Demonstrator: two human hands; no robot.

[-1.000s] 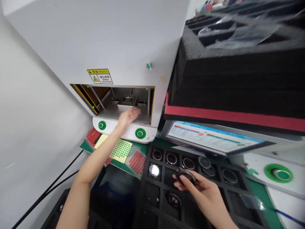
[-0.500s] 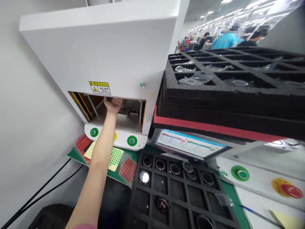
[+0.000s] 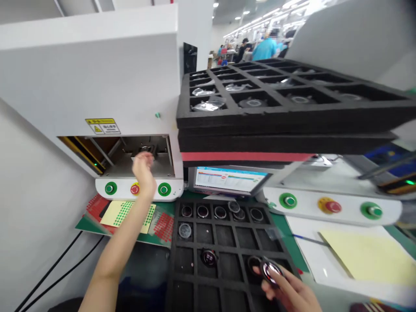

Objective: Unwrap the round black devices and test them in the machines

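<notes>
My left hand (image 3: 143, 169) is in front of the opening of the white machine (image 3: 81, 86), above its front button panel. Its fingers are loosely bent and slightly blurred, and no object shows in them. Behind it, inside the opening, sits a metal fixture (image 3: 147, 148). At lower right, my right hand (image 3: 289, 288) grips a round watch case (image 3: 270, 272) with a shiny face between thumb and fingers. The watch is over the black foam tray (image 3: 229, 268). Beside it, another round watch (image 3: 253, 263) lies in a compartment. A watch with a lit display (image 3: 208, 258) rests further left.
Stacked foam trays (image 3: 260, 123) with bagged parts overhang a monitor (image 3: 230, 180). Sticker sheets (image 3: 130, 214) lie on the green mat at left. On the right are a second button panel (image 3: 331, 208), a yellow paper (image 3: 370, 255) and a pen (image 3: 308, 239). People work in the background.
My left hand has drawn back out of the machine opening. My right hand has come into view with a watch case. The view has shifted to the right.
</notes>
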